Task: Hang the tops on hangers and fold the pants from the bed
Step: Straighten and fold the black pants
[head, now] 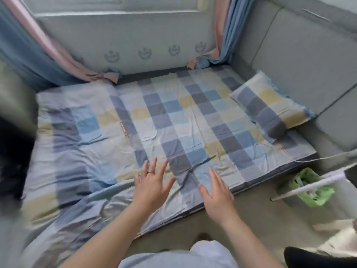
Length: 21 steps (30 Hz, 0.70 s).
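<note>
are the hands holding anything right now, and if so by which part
Nothing is held. The left hand and right hand are both open with fingers spread, over the checked sheet at the bed's near edge.

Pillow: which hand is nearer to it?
Right. The right hand is open, toward the camera and left of the pillow; the left hand, also open, is farther left, beyond the right one.

The small label point(124, 130) on the quilt point(81, 144) is illegibly blurred.

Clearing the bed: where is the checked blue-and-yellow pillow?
In the head view, the checked blue-and-yellow pillow lies on the bed at its right end, beside the grey padded headboard.
</note>
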Available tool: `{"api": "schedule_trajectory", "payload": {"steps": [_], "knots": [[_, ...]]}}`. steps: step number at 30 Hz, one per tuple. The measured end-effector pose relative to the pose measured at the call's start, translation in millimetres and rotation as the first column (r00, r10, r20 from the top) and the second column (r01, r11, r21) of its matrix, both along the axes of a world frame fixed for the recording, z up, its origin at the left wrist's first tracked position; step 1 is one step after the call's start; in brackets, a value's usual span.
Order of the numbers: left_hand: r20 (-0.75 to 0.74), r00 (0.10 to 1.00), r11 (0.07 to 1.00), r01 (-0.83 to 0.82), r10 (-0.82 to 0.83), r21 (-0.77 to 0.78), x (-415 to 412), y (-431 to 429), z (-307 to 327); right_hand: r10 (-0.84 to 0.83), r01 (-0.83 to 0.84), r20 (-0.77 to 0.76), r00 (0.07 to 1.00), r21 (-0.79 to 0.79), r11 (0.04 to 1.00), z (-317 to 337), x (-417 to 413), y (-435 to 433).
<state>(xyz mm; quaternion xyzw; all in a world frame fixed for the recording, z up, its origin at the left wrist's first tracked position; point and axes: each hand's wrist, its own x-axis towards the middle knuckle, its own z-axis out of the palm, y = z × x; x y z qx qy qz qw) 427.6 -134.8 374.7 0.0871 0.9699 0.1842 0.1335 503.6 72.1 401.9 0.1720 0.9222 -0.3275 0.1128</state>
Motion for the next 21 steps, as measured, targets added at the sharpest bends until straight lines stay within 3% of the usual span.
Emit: {"api": "schedule_trajectory", "payload": {"steps": [6, 12, 15, 21], "knots": [[0.07, 0.961, 0.963, -0.267, 0.269, -0.035, -33.7, -81.3, -8.8, 0.212, -0.212, 0.081, 0.974, -0.008, 0.977, -6.5, -82.5, -53.4], [0.121, 0.917, 0.925, -0.38, 0.38, -0.026, -70.8, -123.5, -17.9, 0.364, -0.372, 0.117, 0.924, 0.054, 0.927, -9.0, -151.3, -94.2], [0.132, 0.934, 0.941, -0.337, 0.333, 0.007, -84.3, -136.0, -17.8, 0.303, -0.309, 0.105, 0.947, 0.043, 0.95, -8.8, -160.5, -113.9], [0.135, 0.988, 0.997, -0.079, 0.077, 0.003, -114.9, -183.6, -22.6, 0.123, -0.13, 0.114, 0.986, 0.062, 0.989, -10.8, -142.4, -163.5]]}}
